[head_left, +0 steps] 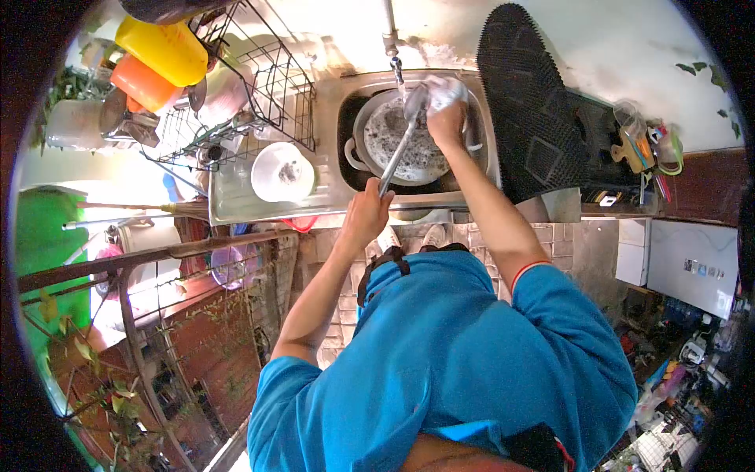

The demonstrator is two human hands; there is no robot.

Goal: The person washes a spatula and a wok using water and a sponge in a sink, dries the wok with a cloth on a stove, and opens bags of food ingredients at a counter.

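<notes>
My left hand (366,212) is closed round the handle end of a long metal ladle (399,149), which slants up over the sink. Under the tap (396,63), my right hand (448,122) grips a whitish, foamy scrubbing cloth (444,92) beside the ladle's bowl. Whether it is a cloth or a sponge is hard to make out. Below both hands, a light metal pot (355,153) with side handles sits in the sink basin (346,110), full of sudsy water with dark specks.
On the drainboard (228,185) at left stands a white bowl (277,171) with dark residue. A black wire rack (287,94) holds yellow (161,49) and orange cups (145,82). A black ridged mat (531,110) lies right of the basin. A metal railing (157,258) runs at lower left.
</notes>
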